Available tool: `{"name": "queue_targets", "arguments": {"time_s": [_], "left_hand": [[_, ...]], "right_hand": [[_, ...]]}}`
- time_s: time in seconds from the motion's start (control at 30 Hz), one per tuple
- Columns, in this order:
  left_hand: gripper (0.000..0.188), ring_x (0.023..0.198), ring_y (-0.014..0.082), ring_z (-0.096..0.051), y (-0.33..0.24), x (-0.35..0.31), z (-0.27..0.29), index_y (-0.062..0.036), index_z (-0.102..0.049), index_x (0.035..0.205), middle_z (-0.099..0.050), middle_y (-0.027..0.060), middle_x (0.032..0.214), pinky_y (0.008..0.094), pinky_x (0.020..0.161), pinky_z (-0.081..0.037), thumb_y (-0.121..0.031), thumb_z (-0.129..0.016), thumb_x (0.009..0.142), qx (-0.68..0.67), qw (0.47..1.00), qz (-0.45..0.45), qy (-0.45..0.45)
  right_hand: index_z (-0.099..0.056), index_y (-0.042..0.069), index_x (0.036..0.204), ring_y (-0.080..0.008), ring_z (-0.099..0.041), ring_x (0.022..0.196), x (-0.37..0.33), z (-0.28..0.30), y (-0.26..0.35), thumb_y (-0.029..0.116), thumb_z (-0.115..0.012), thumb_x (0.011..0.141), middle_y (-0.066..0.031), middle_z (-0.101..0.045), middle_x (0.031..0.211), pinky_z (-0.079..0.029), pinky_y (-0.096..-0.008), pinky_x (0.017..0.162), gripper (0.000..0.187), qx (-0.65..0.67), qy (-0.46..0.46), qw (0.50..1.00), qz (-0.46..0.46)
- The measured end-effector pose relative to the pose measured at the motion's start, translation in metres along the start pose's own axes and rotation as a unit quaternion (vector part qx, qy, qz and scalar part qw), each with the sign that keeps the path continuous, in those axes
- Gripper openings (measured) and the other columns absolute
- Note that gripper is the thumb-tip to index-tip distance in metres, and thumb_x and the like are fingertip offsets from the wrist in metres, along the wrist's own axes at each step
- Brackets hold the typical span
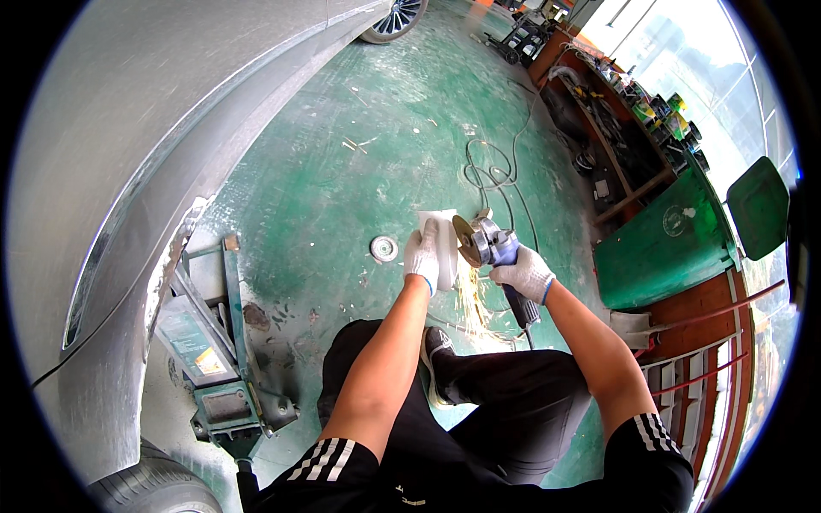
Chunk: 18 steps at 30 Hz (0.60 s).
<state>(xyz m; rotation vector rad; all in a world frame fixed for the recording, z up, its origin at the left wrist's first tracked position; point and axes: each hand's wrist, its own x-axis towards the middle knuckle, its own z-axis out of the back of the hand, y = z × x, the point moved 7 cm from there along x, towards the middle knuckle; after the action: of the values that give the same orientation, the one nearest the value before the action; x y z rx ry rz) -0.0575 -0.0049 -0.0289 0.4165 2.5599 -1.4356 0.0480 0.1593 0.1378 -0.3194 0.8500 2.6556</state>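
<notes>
My left hand (421, 256), in a white knit glove, is closed around a pale, bent sheet piece (447, 256) held upright above the floor. With my right hand (527, 275), gloved too, I grip a blue and silver angle grinder (503, 248). Its cutting disc (467, 239) meets the right edge of the sheet piece. Yellow sparks (470, 306) stream down from there toward my shoe (438, 346). A round, pale disc (384, 249) lies on the green floor left of my left hand.
A silver car (154, 128) with a damaged lower sill fills the left side. Beside it stands a floor jack (224, 368). A grey cable (505, 175) loops across the floor ahead. At the right are a green wheeled bin (663, 244) and a cluttered wooden shelf (620, 158).
</notes>
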Motion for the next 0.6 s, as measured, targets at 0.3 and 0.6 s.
{"name": "queue_targets", "arguments": {"time_s": [0.3, 0.6], "left_hand": [[0.072, 0.084, 0.0232, -0.069, -0.002, 0.0, 0.005, 0.0046, -0.064, 0.109, -0.072, 0.0166, 0.098, 0.0386, 0.076, -0.055, -0.066, -0.058, 0.101, 0.019, 1.0, -0.001, -0.009], [0.073, 0.082, 0.0243, -0.069, -0.013, -0.022, -0.008, 0.0048, -0.064, 0.107, -0.072, 0.0167, 0.092, 0.0391, 0.076, -0.055, -0.067, -0.059, 0.1, -0.011, 1.0, 0.022, 0.012]], "right_hand": [[-0.071, 0.0, 0.104, -0.0164, -0.069, 0.081, 0.0, -0.002, 0.005, 0.032, -0.084, 0.073, -0.0072, -0.074, 0.089, -0.056, -0.0335, 0.08, 0.046, 0.004, 0.001, 1.0, -0.007], [-0.071, 0.0, 0.105, -0.0186, -0.069, 0.083, -0.001, 0.0, -0.002, 0.034, -0.083, 0.072, -0.0086, -0.074, 0.091, -0.056, -0.0341, 0.082, 0.049, 0.014, 0.004, 1.0, -0.017]]}}
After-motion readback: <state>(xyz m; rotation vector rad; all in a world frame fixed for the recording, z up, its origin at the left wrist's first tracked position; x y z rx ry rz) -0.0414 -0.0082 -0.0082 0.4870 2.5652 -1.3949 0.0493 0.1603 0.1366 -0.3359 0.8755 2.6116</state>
